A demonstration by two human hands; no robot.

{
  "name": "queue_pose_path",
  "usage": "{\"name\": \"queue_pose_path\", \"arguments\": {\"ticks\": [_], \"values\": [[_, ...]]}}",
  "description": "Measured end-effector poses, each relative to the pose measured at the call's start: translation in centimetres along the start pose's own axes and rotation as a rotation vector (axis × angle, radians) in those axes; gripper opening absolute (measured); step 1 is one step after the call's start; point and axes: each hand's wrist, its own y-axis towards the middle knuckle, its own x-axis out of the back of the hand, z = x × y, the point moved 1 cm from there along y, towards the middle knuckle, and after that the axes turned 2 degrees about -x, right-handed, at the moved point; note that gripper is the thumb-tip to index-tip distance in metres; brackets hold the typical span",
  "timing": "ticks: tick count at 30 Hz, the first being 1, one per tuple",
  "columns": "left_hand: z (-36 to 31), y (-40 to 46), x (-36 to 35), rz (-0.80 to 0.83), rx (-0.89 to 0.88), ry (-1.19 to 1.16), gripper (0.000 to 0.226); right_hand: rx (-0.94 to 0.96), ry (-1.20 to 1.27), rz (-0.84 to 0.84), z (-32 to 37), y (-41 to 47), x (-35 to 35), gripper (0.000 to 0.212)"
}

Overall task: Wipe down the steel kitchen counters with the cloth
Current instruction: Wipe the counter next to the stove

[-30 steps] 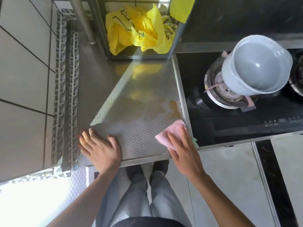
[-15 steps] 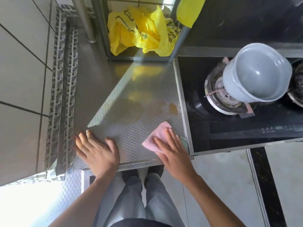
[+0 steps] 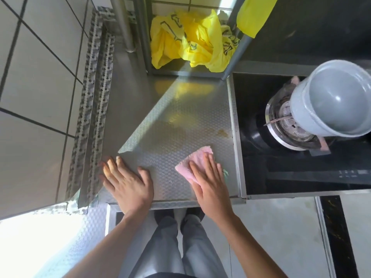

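A textured steel counter (image 3: 170, 125) lies below me, with yellowish smears near its middle and a small brown stain (image 3: 222, 133) by its right edge. My right hand (image 3: 210, 183) lies flat, fingers spread, pressing a pink cloth (image 3: 193, 159) onto the counter's front right part. The cloth sticks out beyond my fingertips, and a bit of green edge shows at my hand's right side. My left hand (image 3: 126, 181) rests flat and empty on the front left of the counter, fingers apart.
A black stove top (image 3: 301, 177) borders the counter on the right, with a grey pot (image 3: 337, 101) on its burner. Yellow plastic bags (image 3: 190, 39) sit in a metal rack at the back. Tiled wall runs along the left; my legs and the floor are below.
My right hand slid the pink cloth leftward from the counter's right edge, then slightly back toward the right and forward. My left hand stayed planted.
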Motion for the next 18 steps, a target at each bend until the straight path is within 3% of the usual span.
{"name": "queue_pose_path", "arguments": {"ticks": [3, 6, 12, 14, 18], "values": [[0.1, 0.0, 0.0, 0.01, -0.001, 0.005, 0.072, 0.032, -0.144, 0.041, -2.5, -1.8, 0.8, 0.057], [0.1, 0.0, 0.1, 0.022, -0.007, 0.005, 0.072, -0.128, -0.217, -0.008, -4.6, 0.8, 2.8, 0.059], [-0.4, -0.1, 0.7, 0.046, -0.004, 0.017, 0.071, -0.322, -0.065, -0.022, -4.0, 10.9, 4.1, 0.055], [-0.5, -0.1, 0.9, 0.052, -0.003, 0.017, 0.071, -0.291, 0.011, -0.04, -2.1, 12.7, 3.5, 0.054], [-0.8, -0.1, 1.4, 0.072, 0.005, -0.032, 0.071, -0.049, 0.021, -0.001, 0.9, 10.1, 1.6, 0.056]]}}
